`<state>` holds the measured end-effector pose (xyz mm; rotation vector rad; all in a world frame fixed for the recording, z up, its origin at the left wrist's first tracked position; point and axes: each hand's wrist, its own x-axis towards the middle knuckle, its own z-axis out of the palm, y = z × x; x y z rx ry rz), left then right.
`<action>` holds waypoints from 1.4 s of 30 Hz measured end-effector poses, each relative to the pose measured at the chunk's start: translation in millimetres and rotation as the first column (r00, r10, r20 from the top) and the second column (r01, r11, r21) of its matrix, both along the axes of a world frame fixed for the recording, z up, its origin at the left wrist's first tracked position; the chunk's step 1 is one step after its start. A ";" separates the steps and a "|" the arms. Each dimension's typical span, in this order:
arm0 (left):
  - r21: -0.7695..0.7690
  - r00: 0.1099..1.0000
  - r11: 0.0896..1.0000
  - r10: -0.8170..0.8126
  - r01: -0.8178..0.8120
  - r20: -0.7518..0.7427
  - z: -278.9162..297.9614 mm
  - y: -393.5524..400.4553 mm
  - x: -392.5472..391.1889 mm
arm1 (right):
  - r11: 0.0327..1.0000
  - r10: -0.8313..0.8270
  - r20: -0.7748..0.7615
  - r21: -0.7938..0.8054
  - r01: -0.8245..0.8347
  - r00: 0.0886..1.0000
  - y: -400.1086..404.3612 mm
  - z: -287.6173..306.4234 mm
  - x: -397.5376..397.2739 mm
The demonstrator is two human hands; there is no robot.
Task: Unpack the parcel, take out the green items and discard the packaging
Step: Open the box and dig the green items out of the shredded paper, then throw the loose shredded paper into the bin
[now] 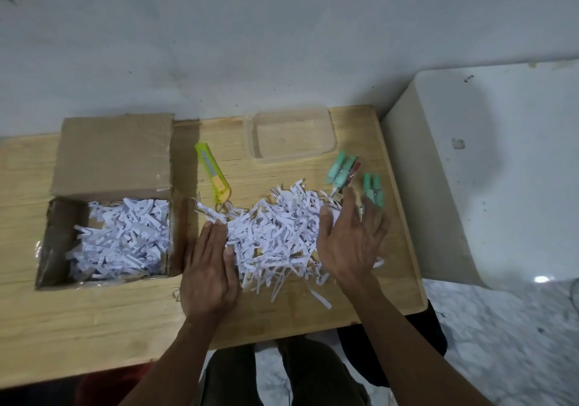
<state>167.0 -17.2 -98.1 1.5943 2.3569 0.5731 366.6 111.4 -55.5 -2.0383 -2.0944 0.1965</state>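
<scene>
While flanked by two flat hands, loose shred heap (275, 236) mid-counter — risk: strips swept off front edge, or green pieces buried and discarded with it.

- Counter (94, 327): wood, carrying everything below.
- Cardboard box (62, 242), left: open, flap up, still half full of shredded paper (122, 239); may hide further green items.
- Clear tub (291, 137), far edge: empty.
- Left hand (208, 267): grip released, fingers straight, pressed against heap.
- Right hand (349, 242): grip released, fingers spread, blurred; could knock items sideways.
- Yellow-green cutter (214, 175): beside heap, could snag.
- Green items (340, 167) (372, 191): right of heap, near right edge.
</scene>
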 end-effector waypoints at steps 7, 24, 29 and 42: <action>0.058 0.980 0.998 0.017 -0.030 0.199 10.3 1.6 0.4 | 0.959 0.263 -0.073 -0.091 -0.269 0.962 -39.8 3.4 6.8; -0.122 0.988 0.980 -0.152 0.156 0.038 16.4 12.7 31.4 | 0.883 0.418 -0.147 -0.166 -0.439 0.897 -43.1 -3.9 30.3; -0.114 0.989 0.990 -0.099 0.086 -0.112 5.1 18.8 43.6 | 0.905 0.426 -0.127 0.049 -0.424 0.896 -57.3 -32.5 15.5; 0.165 0.972 0.983 -0.042 0.081 -0.230 -2.9 24.6 45.6 | 0.881 0.459 -0.258 0.250 -0.400 0.850 -52.8 -42.6 8.9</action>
